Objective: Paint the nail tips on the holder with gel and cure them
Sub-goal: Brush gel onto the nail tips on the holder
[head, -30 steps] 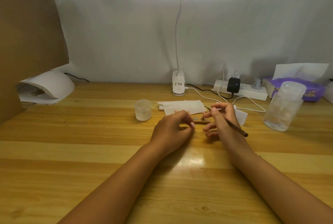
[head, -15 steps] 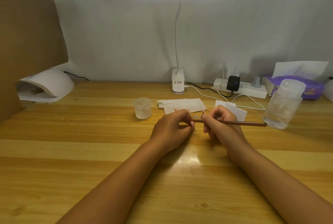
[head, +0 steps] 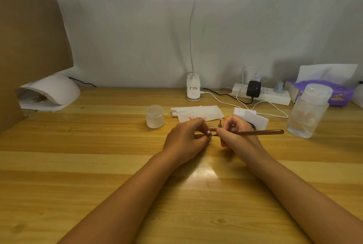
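In the head view, at mid-frame, the left hand (head: 186,138) is curling its fingers round the left end of the small wooden holder (head: 213,129). The holder is lying on the table (head: 98,165) between both hands, one nail tip (head: 220,124) standing on it. The right hand (head: 240,135) is pinching the brush (head: 263,132), handle pointing right, tip reaching the left fingertips. A jar (head: 154,116) is standing left of the hands.

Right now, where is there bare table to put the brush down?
Bare table lies between the white nail lamp and the small jar, and in the near left corner. Crowded: far right, with paper wipes, power strip and bottle.
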`<state>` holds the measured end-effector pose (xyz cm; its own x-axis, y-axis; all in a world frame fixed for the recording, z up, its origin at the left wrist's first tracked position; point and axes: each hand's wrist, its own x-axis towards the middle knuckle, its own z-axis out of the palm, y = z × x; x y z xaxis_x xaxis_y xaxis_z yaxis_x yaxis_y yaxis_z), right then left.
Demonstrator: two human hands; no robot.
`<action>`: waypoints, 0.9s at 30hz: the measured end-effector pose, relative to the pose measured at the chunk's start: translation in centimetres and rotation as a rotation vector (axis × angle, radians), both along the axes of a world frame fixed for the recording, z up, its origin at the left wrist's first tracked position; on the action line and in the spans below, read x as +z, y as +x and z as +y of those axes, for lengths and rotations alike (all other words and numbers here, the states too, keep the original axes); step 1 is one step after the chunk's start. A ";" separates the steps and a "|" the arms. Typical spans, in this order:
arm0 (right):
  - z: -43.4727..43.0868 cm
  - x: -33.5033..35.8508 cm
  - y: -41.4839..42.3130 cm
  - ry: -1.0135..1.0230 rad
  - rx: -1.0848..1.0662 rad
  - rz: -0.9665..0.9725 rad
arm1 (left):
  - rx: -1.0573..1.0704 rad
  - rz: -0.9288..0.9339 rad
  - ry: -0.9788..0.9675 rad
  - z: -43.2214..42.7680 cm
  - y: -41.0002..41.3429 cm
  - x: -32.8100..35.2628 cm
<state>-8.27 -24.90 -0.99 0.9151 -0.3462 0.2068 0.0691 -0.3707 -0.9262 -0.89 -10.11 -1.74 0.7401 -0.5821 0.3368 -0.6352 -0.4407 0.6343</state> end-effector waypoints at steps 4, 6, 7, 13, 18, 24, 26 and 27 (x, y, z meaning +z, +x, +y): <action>0.2 0.2 -0.1 0.012 -0.003 -0.009 | -0.006 -0.002 -0.008 0.1 -0.1 0.1; 0.2 0.3 -0.2 0.025 -0.005 -0.012 | -0.004 -0.006 -0.007 0.1 -0.2 0.1; 0.2 0.3 -0.2 0.026 -0.015 -0.016 | -0.001 -0.009 -0.004 0.1 -0.2 0.1; 0.1 0.6 -0.4 0.103 -0.053 -0.055 | 0.004 -0.004 0.007 0.0 -0.1 0.1; 0.3 0.5 -0.4 0.070 -0.001 -0.060 | 0.011 0.012 -0.002 0.0 -0.1 0.2; 0.1 -0.1 0.0 -0.010 -0.017 -0.049 | 0.021 0.009 0.007 0.0 -0.1 0.2; 0.0 -0.2 0.1 -0.024 -0.024 -0.039 | 0.024 0.009 0.008 0.0 -0.1 0.2; -0.1 -0.3 0.2 -0.031 -0.033 -0.036 | 0.024 0.008 0.007 0.0 -0.1 0.2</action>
<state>-8.11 -25.00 -1.27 0.8951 -0.3691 0.2503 0.0893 -0.4015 -0.9115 -0.99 -10.15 -1.58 0.7569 -0.5660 0.3267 -0.6190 -0.4603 0.6364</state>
